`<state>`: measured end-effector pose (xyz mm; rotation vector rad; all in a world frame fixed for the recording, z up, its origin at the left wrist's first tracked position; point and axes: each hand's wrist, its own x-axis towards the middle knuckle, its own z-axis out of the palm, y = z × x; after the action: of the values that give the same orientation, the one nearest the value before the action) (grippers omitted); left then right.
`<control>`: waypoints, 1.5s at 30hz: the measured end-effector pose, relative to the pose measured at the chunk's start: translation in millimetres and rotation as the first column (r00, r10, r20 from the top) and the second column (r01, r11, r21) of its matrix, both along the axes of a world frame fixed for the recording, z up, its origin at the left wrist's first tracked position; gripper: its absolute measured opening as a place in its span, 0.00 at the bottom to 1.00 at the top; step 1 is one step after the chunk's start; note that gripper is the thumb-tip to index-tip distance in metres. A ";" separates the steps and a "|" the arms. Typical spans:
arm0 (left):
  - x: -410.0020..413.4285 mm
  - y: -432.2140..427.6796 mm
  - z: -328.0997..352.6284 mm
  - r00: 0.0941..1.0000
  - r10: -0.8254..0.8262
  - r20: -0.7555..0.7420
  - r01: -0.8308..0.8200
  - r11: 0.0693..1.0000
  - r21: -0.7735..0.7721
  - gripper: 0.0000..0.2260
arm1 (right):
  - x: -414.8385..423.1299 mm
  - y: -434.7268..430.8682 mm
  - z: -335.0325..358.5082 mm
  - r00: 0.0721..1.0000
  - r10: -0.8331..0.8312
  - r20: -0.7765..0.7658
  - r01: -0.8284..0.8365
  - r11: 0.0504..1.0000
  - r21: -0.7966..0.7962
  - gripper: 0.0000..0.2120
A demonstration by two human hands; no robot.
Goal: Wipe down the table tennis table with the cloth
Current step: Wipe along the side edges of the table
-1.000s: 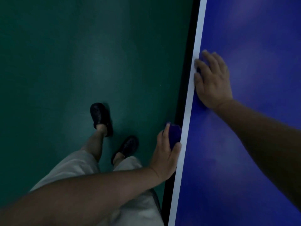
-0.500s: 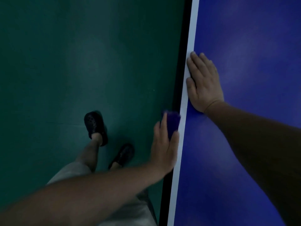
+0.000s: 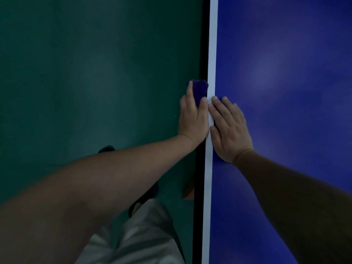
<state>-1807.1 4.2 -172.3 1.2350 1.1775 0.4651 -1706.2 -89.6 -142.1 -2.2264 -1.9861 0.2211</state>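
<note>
two hands meet at the left edge of the table tennis table (image 3: 285, 115), side by side and almost touching. our left hand (image 3: 193, 119) is off the table's side, over the black edge band (image 3: 203, 44), and grips the dark blue cloth (image 3: 199, 91): the thumb lies along the cloth's right side by the white line (image 3: 212, 54), a finger runs up its left side, and the cloth's far end sticks out past the fingertips. the cloth sits against the table's edge, just left of the white line; we cannot tell how much of it is tucked under the palm. our right hand (image 3: 229, 130) lies flat, palm down, on the blue top, its fingers straight and close together, pointing far, with the forefinger over the white line. both forearms are bare and reach in from the near side. left of the table lies the green floor (image 3: 85, 73). near us we see pale shorts (image 3: 137, 237) and part of a dark shoe (image 3: 145, 196) below the left forearm.
</note>
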 end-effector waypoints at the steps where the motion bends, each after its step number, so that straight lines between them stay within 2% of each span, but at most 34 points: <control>1: 0.0 0.7 0.1 1.000 -0.012 0.001 0.012 1.000 0.012 0.30 | 0.4 0.9 0.0 1.000 0.001 -0.001 -0.001 1.000 -0.004 0.26; 4: -28.8 -46.4 4.4 0.998 -0.061 0.017 0.061 0.998 0.007 0.29 | 1.0 1.7 2.4 1.000 0.000 0.006 0.001 1.000 -0.028 0.26; 7: -79.2 -117.6 14.8 0.989 -0.144 0.027 0.145 0.988 -0.057 0.30 | 0.7 2.1 3.8 1.000 -0.001 0.005 0.001 0.999 -0.043 0.27; 9: -92.9 -135.7 18.8 0.985 -0.170 0.030 0.173 0.980 -0.102 0.29 | 0.9 3.4 4.2 1.000 -0.001 -0.001 0.001 0.999 -0.043 0.27; 12: -75.8 -104.4 18.7 0.983 -0.178 0.038 0.182 0.974 -0.134 0.28 | 1.9 3.8 4.9 1.000 -0.013 -0.007 0.013 0.999 -0.048 0.27; 19: 11.5 32.2 4.5 0.996 -0.085 -0.008 0.085 0.996 0.004 0.29 | 2.0 2.5 3.9 1.000 -0.018 -0.022 0.017 0.999 -0.038 0.27; 22: -7.9 13.3 3.4 0.987 -0.162 0.017 0.161 0.986 0.027 0.29 | 1.2 2.5 4.7 1.000 -0.024 -0.018 0.023 0.998 -0.060 0.27; 26: -62.5 -63.5 13.3 0.963 -0.269 0.028 0.270 0.958 -0.091 0.30 | 1.0 2.2 6.6 1.000 -0.021 -0.002 0.021 0.994 -0.106 0.28; 28: -64.9 -71.2 16.6 0.968 -0.250 0.017 0.250 0.958 -0.141 0.29 | 1.2 3.2 8.2 0.999 -0.031 -0.022 0.028 0.993 -0.117 0.28; 31: -42.6 -37.9 14.8 0.977 -0.212 0.016 0.212 0.962 -0.170 0.29 | -1.2 5.3 10.7 0.997 -0.053 -0.062 0.046 0.993 -0.107 0.27; 35: 14.3 50.8 8.8 0.992 -0.127 -0.016 0.125 0.990 -0.072 0.29 | 2.1 12.3 18.5 0.981 -0.098 -0.167 0.083 0.992 -0.094 0.22; 38: 61.4 125.1 9.7 0.999 -0.049 -0.021 0.049 0.998 0.026 0.30 | 15.7 38.9 24.0 0.972 -0.127 -0.195 0.118 0.991 -0.056 0.16; 40: 73.1 147.4 10.3 0.998 -0.062 -0.023 0.063 0.997 0.043 0.30 | 28.4 72.3 23.6 0.975 -0.148 -0.168 0.143 0.989 -0.038 0.16; 42: 64.5 140.6 11.2 0.994 -0.109 -0.022 0.109 0.993 0.042 0.29 | 44.8 117.3 20.5 0.973 -0.185 -0.135 0.183 0.983 -0.028 0.18; 45: 33.4 93.8 16.6 0.986 -0.164 0.010 0.164 0.985 -0.045 0.29 | 70.2 190.2 16.8 0.968 -0.239 -0.072 0.235 0.970 -0.061 0.22</control>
<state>-1773.6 98.0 -155.7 1.2787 1.0655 0.3170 -1636.0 100.6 -125.3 -2.4206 -1.6734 0.3288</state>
